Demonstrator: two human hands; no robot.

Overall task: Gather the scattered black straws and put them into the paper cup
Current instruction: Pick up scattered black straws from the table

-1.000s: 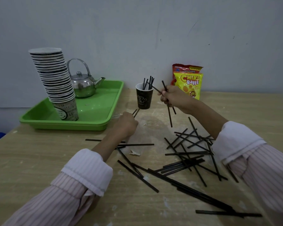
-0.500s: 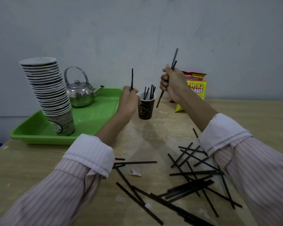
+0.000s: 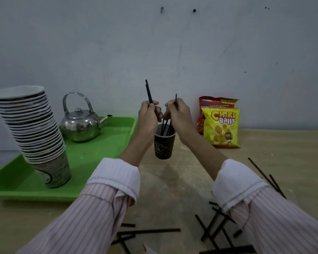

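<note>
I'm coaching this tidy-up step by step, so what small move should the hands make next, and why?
Probably lower and release. The left hand and right hand each grip thin black straws upright over the dark brown paper cup, lower ends seemingly inside its mouth, so letting go should drop them in. Scattered straws lie on the wooden table.

I seem to be at a plain tea corner. At the left sits a green tray (image 3: 99, 156) with a steel kettle (image 3: 79, 123) and stacked paper cups (image 3: 29, 129). Snack bags (image 3: 221, 126) stand right of centre on a scuffed wooden bench (image 3: 275, 143), against a bare grey wall (image 3: 99, 43).
</note>
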